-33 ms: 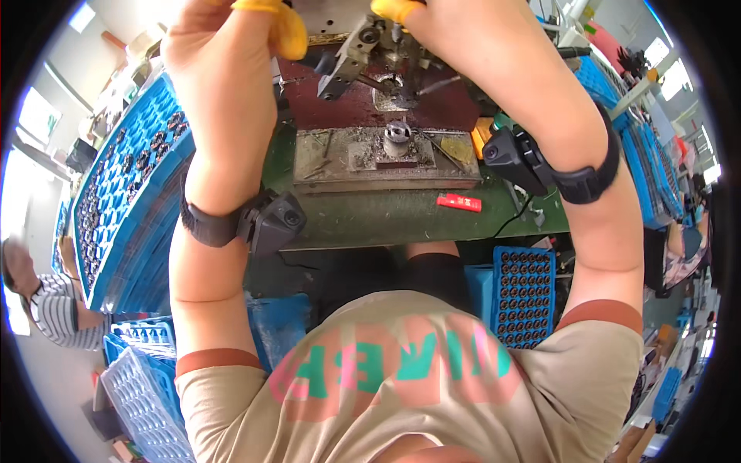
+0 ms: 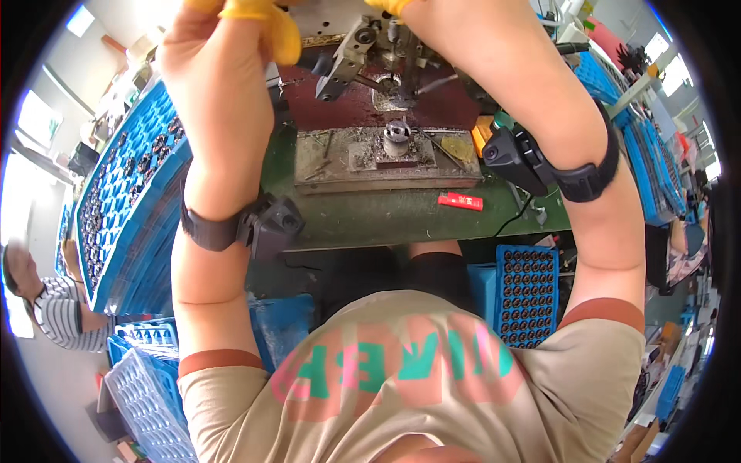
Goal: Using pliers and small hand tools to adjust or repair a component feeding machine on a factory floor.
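Both my arms reach up to the top edge of the view, over a metal press (image 2: pixel 386 46) on a green bench (image 2: pixel 370 216). My left hand (image 2: pixel 224 38) has yellow finger covers and its fingers curl at the frame edge, left of the press head. My right hand (image 2: pixel 397 6) is almost wholly cut off by the top edge; only a yellow tip shows. A small round metal part (image 2: pixel 397 137) sits on the grey fixture plate (image 2: pixel 340 162) below the hands. What either hand holds is hidden. Black bands with small devices sit on both wrists.
A large blue tray (image 2: pixel 131 193) with dark round parts leans at the left, and more blue trays (image 2: pixel 147 386) lie lower left. Another filled blue tray (image 2: pixel 527 297) is under the bench at right. A small red object (image 2: pixel 461 201) lies on the bench. Another person (image 2: pixel 42 305) sits at far left.
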{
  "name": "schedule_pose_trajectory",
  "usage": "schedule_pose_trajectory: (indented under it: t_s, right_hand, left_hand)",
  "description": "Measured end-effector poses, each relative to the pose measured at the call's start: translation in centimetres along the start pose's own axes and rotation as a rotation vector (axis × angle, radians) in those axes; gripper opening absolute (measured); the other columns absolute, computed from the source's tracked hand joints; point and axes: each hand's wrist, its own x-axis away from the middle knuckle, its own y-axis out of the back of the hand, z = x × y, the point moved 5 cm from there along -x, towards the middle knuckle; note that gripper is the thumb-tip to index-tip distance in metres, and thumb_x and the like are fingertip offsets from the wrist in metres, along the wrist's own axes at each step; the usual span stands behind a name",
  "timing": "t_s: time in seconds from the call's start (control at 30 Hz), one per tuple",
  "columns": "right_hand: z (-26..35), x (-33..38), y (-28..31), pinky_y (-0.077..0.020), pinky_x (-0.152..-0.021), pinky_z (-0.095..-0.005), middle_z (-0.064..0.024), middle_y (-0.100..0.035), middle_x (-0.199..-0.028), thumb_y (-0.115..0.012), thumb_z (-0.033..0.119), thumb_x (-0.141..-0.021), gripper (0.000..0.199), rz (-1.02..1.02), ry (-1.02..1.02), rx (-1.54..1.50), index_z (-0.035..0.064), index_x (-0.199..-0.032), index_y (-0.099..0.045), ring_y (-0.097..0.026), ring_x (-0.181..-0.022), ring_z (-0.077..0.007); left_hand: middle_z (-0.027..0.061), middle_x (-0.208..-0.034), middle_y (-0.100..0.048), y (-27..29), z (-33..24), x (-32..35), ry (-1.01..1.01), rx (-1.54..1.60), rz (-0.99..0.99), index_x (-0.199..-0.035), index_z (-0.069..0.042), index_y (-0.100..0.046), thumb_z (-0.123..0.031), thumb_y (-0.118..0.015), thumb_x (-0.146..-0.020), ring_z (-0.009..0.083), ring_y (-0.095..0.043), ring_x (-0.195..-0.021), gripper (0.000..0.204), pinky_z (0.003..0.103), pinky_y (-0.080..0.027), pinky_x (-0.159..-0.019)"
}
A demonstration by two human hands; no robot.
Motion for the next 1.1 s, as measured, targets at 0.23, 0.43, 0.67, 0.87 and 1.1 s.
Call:
schedule_pose_trajectory:
  t_s: [0.23, 0.43, 0.67, 0.87, 1.1]
  right_hand:
    - [2.2, 6.4, 1.0, -0.0486, -0.064, -0.0356, -0.0067, -0.067, -0.087, -0.074, 0.009, -0.073, 0.016, -0.113, -0.075, -0.163, 0.0118, -0.087, -0.066, -0.061, -0.074, -0.0323]
    - [8.7, 12.7, -2.6, -0.0441, -0.061, -0.031, -0.0069, -0.059, -0.08, -0.063, 0.014, -0.078, 0.023, 0.022, 0.006, -0.468, 0.0026, -0.097, -0.061, -0.056, -0.07, -0.0199]
    - [9.5, 18.0, -6.2, -0.0511, -0.083, -0.0364, -0.0144, -0.059, -0.121, -0.066, 0.013, -0.082, 0.045, 0.206, -0.31, -0.832, 0.0052, -0.125, -0.055, -0.061, -0.097, -0.0307]
    - [4.8, 24.9, -6.8, -0.0516, -0.068, -0.0349, -0.0143, -0.065, -0.093, -0.064, 0.005, -0.082, 0.015, 0.187, -0.68, -0.784, 0.0024, -0.097, -0.065, -0.064, -0.081, -0.0306]
    - [2.1, 29.8, -7.5, -0.0456, -0.056, -0.024, -0.0092, -0.063, -0.084, -0.062, -0.002, -0.083, 0.015, 0.162, -0.918, -0.792, 0.0009, -0.098, -0.066, -0.059, -0.065, -0.0147]
  left_hand:
    - [0.0088, -0.104, -0.059, 1.5, -1.2, 3.8, 0.212, 0.432, 0.212, -0.119, 0.0, -0.053, -0.02, -0.052, -0.094, 0.0166, -0.057, -0.086, 0.032, 0.024, -0.046, -0.068]
    - [0.0084, -0.105, -0.059, 4.7, -0.6, 8.3, 0.48, 0.451, 0.087, -0.118, -0.001, -0.052, -0.017, -0.052, -0.093, 0.0141, -0.053, -0.079, 0.03, 0.023, -0.039, -0.06]
    - [0.0079, -0.11, -0.059, 10.6, 1.0, 9.9, 0.485, 0.182, -0.139, -0.115, -0.002, -0.056, -0.014, -0.055, -0.092, 0.0159, -0.058, -0.094, 0.027, 0.022, -0.044, -0.072]
    - [0.0072, -0.105, -0.061, 8.8, -0.3, 11.9, -0.041, -0.925, -0.297, -0.117, 0.003, -0.057, 0.0, -0.057, -0.088, 0.0116, -0.058, -0.093, 0.029, 0.021, -0.045, -0.078]
    - [0.0062, -0.103, -0.064, 6.6, 7.2, 11.9, 0.434, -0.5, -0.118, -0.112, 0.001, -0.063, -0.009, -0.053, -0.092, 0.0105, -0.059, -0.091, 0.024, 0.022, -0.042, -0.071]
